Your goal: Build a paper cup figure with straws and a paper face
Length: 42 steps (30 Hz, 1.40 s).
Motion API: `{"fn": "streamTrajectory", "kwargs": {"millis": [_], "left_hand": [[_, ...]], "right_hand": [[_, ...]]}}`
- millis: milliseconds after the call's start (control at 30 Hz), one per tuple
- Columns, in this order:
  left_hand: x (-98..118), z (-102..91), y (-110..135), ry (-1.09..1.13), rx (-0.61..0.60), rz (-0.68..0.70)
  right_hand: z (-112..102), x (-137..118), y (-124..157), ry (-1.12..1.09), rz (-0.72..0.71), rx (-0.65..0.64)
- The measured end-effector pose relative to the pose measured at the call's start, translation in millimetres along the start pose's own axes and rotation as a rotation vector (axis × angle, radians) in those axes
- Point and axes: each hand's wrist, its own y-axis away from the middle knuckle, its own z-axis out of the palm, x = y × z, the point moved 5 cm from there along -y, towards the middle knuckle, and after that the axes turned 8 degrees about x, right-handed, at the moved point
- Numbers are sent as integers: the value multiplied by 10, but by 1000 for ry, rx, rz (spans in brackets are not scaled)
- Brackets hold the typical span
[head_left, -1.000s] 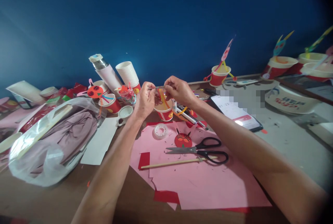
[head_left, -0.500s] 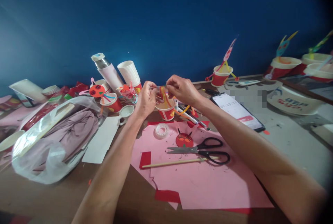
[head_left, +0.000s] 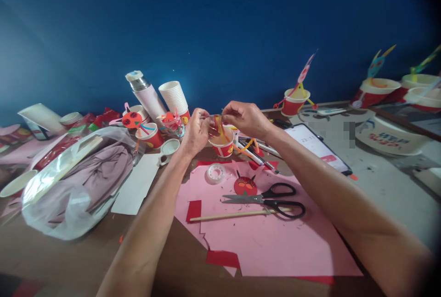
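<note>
Both hands are raised over a small red paper cup [head_left: 223, 146] at the far middle of the table. My left hand [head_left: 195, 132] is closed in a pinch, and my right hand [head_left: 245, 119] pinches too. Between them they hold thin colored paper strips [head_left: 218, 126], red and yellow, that hang into the cup. A thin pale piece spans between the fingertips; I cannot name it. Just below the cup lie a roll of clear tape [head_left: 215, 173], a red paper face cutout [head_left: 245, 185], black scissors [head_left: 272, 199] and a wooden stick [head_left: 229, 216] on pink paper [head_left: 275, 246].
A phone [head_left: 319, 147] lies to the right. A steel flask [head_left: 146, 97], stacked paper cups [head_left: 175, 99] and decorated cups [head_left: 149, 135] stand at the back left. A clear plastic bag with cloth [head_left: 76, 182] fills the left. Finished cup crafts [head_left: 295, 100] and bowls [head_left: 392, 136] sit at the right.
The view has shifted slightly. Both hands stay over the cup, still pinching the strips, with only small finger movement.
</note>
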Motion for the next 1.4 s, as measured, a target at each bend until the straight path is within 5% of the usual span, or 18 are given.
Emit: {"fn": "streamTrajectory", "kwargs": {"millis": [533,1400], "left_hand": [[-17,7,5,5,-26,1],[15,42,21,-5,-44,12]], "right_hand": [[42,-88,74,267,-388,-109],[-7,-194,52,256,-311,-138]]}}
